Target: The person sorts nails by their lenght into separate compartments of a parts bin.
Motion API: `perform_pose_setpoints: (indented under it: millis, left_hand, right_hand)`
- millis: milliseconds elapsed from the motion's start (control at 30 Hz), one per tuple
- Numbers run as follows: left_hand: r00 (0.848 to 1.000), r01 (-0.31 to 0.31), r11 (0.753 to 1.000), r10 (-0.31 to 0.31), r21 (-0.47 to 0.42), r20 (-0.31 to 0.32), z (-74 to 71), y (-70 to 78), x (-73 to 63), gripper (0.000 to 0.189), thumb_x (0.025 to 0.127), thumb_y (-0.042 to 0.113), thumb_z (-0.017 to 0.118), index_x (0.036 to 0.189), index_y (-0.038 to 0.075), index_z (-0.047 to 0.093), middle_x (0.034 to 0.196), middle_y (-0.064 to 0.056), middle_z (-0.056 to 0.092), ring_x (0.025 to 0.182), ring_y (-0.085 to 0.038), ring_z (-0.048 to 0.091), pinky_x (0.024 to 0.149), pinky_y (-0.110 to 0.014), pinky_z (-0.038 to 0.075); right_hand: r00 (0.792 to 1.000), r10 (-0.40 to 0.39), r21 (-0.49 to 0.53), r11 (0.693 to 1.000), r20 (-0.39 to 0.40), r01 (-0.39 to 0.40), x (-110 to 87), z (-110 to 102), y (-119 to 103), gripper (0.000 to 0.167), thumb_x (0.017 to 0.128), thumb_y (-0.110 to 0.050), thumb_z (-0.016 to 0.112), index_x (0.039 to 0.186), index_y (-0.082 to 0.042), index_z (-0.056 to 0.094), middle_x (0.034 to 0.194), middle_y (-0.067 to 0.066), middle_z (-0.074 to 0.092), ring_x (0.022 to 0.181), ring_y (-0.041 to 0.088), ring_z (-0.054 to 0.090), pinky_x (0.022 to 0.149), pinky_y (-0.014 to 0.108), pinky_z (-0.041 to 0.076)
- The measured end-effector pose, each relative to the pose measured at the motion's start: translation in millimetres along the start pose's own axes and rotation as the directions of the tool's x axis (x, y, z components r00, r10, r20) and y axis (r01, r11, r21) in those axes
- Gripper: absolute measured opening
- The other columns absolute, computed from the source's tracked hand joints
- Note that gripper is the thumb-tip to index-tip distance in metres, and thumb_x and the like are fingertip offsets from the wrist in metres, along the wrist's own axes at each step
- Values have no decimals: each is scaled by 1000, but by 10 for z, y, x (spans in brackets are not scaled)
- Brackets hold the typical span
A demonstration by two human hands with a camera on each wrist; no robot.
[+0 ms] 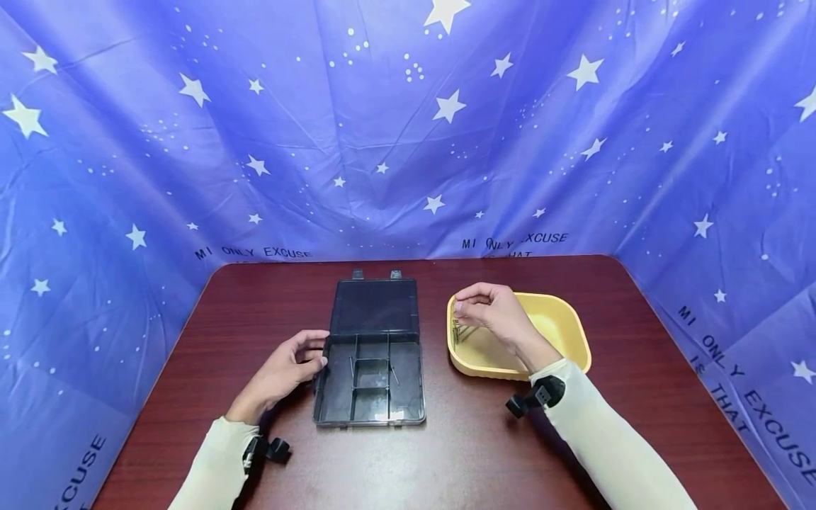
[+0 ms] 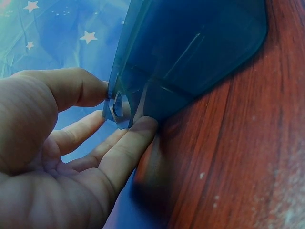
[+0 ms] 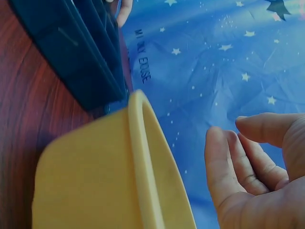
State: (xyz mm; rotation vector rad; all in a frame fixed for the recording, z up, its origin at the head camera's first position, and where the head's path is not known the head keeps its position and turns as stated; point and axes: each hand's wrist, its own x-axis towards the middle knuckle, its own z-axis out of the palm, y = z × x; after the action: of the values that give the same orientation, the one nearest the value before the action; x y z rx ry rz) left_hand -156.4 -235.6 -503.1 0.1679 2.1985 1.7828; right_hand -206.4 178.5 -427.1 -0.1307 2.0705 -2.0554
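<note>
- While 1 left grip (image 1: 283,367) pinches the left edge of 1 black box (image 1: 335,397), 1 right grip (image 1: 500,315) hovers over 1 yellow bin (image 1: 554,322), fingers bent; can't tell if it holds anything.
- Box: on bench (image 1: 459,439), left of bin, 1 lid (image 1: 376,306) open, 2 latches (image 1: 397,274), 5 compartments, 2 pins (image 1: 394,375), 1 each side of middle column.
- Bin: more pins (image 1: 456,331), left end, count unclear.

Left forearm (image 1: 219,460) angled inward, light sleeve to the wrist. Left hand (image 1: 287,365): thumb (image 2: 76,88) opposed to the fingers (image 2: 126,157) in a pinch grip. Right forearm (image 1: 612,432) reaches forward and inward, likewise sleeved. Right hand (image 1: 500,315): fingers bent, thumb tip near them, narrow gap at the index finger (image 3: 218,162).
</note>
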Motion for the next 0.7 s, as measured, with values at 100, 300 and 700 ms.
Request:
perform_pose_setpoints:
  millis: [100, 300, 700]
  left_hand:
    - [1000, 2, 1000, -2, 4, 4, 6, 5, 4, 55, 99, -2, 64, 151, -1, 47, 144, -30, 52, 110, -17, 64, 77, -23, 56]
    - [1000, 6, 1000, -6, 11, 7, 0, 6, 3, 55, 99, -1, 65, 151, 0, 47, 145, -30, 52, 111, -19, 65, 77, -25, 57]
    - [1000, -1, 1000, 1, 12, -6, 3, -7, -1, 53, 99, 1, 67, 149, 0, 49, 142, -30, 55, 112, -20, 65, 77, -26, 58]
  right_hand:
    - [1000, 7, -13, 1000, -15, -7, 39, -71, 35, 39, 95, 3, 73, 126, 21, 59, 99, 12, 78, 83, 15, 77, 84, 35, 64]
    - [999, 25, -38, 999, -36, -27, 104, -197, 122, 36, 94, 4, 73, 126, 18, 62, 103, 16, 79, 83, 13, 76, 88, 38, 63]
    - [995, 86, -237, 967, -47, -94, 173, -413, 290, 34, 94, -2, 76, 123, 12, 67, 111, 22, 76, 92, 16, 75, 91, 36, 63]
